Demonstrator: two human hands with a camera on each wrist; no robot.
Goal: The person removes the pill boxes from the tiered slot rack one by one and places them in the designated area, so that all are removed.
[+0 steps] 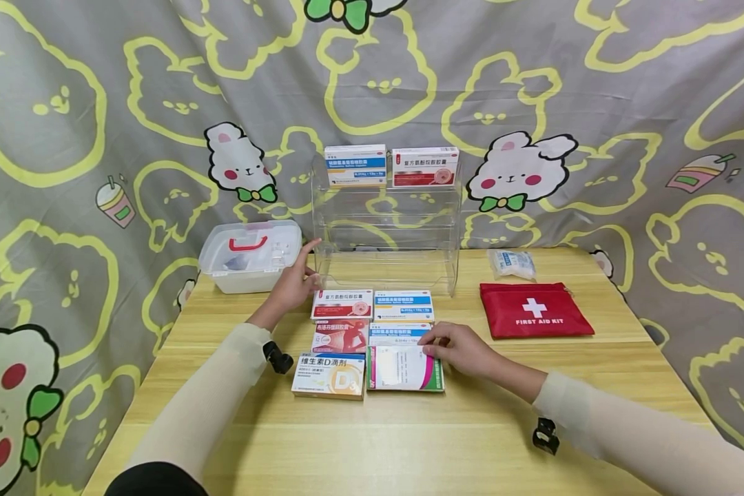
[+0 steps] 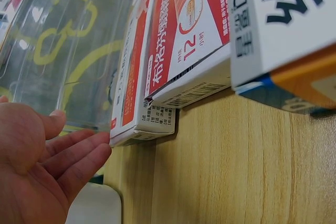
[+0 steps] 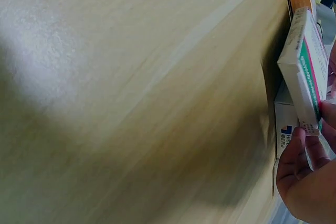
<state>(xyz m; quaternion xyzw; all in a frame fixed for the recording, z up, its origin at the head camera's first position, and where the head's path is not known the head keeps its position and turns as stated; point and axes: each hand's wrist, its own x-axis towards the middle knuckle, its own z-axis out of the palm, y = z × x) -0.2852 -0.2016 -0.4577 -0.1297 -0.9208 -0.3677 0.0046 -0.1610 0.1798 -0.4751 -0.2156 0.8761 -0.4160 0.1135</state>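
We take the block of medicine boxes on the table as clock centre, 12 pointing away from us. At 4 o'clock we see the right hand pinching the green-and-white box at its right side; the right wrist view shows that box tilted. At 10, left hand: fingers extended, grasping nothing, just beside the clear rack and the red-and-white box; contact we cannot tell. Vitamin D box at 8. Rack at 12, two boxes on its top tier. First-aid pouch near 3.
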